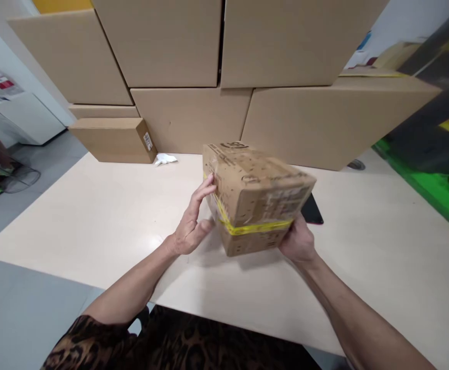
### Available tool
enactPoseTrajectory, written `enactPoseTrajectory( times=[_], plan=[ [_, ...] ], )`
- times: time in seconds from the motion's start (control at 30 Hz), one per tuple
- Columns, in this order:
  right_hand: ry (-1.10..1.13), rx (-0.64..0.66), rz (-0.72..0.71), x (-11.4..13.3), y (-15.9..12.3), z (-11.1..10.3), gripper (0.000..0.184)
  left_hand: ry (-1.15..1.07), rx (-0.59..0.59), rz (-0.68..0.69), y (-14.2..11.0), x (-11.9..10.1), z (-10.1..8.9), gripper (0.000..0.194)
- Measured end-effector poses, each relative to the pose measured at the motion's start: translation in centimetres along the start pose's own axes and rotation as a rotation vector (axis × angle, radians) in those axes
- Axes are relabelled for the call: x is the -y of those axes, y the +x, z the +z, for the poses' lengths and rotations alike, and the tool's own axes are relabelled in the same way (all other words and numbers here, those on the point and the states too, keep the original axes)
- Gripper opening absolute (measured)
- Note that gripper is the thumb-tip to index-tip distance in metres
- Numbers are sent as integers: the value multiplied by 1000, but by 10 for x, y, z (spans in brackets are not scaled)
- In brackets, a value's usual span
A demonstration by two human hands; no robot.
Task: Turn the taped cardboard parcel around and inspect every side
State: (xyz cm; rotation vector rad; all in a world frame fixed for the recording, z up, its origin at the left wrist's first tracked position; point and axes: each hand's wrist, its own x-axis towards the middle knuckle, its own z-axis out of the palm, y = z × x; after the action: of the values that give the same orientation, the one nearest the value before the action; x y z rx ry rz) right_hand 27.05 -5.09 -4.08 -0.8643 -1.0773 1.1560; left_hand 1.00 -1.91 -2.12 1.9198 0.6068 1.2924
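Note:
A brown cardboard box (pixel 243 185) with dark printed marks and a band of yellow tape (pixel 247 227) is tilted above the table, its near end slightly blurred. My right hand (pixel 298 239) grips its lower right edge, the fingers hidden behind and under it. At the box's left side, my left hand (pixel 193 221) has its fingers stretched out and the thumb apart; the fingertips are at the cardboard. Partly covered by the box, a dark flat device (pixel 312 209) lies on the table near my right hand.
Large cardboard boxes (pixel 193 121) are stacked along the back of the pale table (pixel 93 221). A smaller closed carton (pixel 111 141) stands at the back left beside a crumpled white piece (pixel 166 159). A small dark round object (pixel 356 164) lies at the back right.

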Motion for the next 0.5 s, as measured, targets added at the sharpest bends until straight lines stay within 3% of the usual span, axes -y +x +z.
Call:
enactPoseTrajectory(
  times=[0.13, 0.23, 0.3, 0.4, 0.47, 0.5],
  plan=[
    [30, 78, 35, 13, 4, 13, 46, -76, -67, -225, 4, -2, 7, 73],
    [18, 110, 61, 15, 2, 12, 44, -183, -43, -275, 5, 0, 8, 72],
    [15, 102, 13, 16, -2, 9, 44, -195, 4, -231, 3, 2, 7, 71],
    [-7, 81, -77, 20, -7, 7, 45, -79, 81, 0, 0, 4, 3, 80],
    [-9, 85, -87, 23, -8, 8, 48, 2, 81, 134, -2, 6, 2, 91],
    [-7, 90, -90, 23, -8, 9, 49, 30, 66, 137, -2, 8, 2, 96]
  ],
)
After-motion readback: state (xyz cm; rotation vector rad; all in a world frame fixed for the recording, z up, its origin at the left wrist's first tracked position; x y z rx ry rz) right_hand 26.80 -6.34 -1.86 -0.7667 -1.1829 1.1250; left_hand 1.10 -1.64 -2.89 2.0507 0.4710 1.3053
